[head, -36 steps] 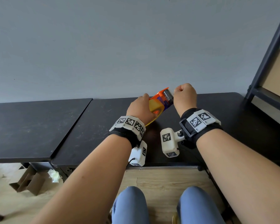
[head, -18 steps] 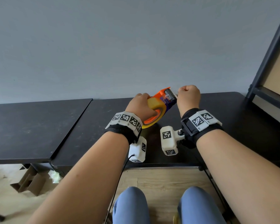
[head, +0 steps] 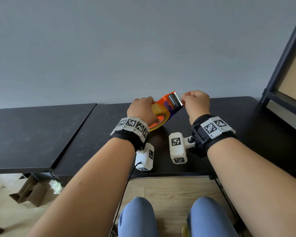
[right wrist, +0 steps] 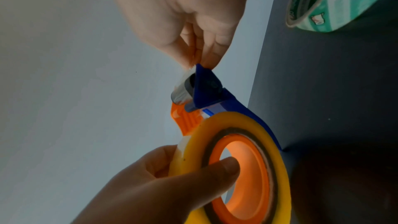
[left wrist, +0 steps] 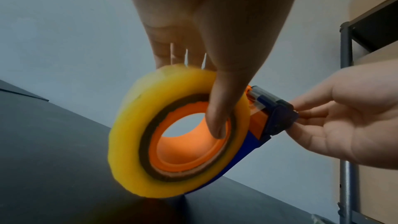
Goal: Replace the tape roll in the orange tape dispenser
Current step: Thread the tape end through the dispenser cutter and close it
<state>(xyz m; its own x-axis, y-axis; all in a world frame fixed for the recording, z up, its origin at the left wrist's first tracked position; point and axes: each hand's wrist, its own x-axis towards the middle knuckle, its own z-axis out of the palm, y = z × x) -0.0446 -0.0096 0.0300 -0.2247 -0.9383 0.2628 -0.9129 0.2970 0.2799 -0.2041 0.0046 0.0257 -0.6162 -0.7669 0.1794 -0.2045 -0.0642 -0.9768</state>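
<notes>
The orange and blue tape dispenser (head: 164,102) is held above the black table, with a yellow tape roll (head: 161,111) seated on its orange hub (left wrist: 185,151). My left hand (head: 142,112) grips the roll, thumb (left wrist: 219,108) hooked into the hub and fingers over the roll's rim. My right hand (head: 193,103) pinches the clear tape end (right wrist: 190,67) at the dispenser's blue cutter head (right wrist: 206,88). Clear tape runs over the metal roller (head: 173,100). In the right wrist view the left hand (right wrist: 161,185) wraps the roll (right wrist: 277,159) from below.
A green patterned tape roll (right wrist: 336,2) lies on the black table (head: 246,125) behind the dispenser. A second black table (head: 32,134) adjoins on the left. A dark metal shelf frame (head: 280,65) stands at the right. Cardboard (head: 29,190) lies on the floor.
My left hand has shifted slightly left and tipped the dispenser, so more of the yellow roll and metal roller shows. My right hand stays pinched at the cutter end.
</notes>
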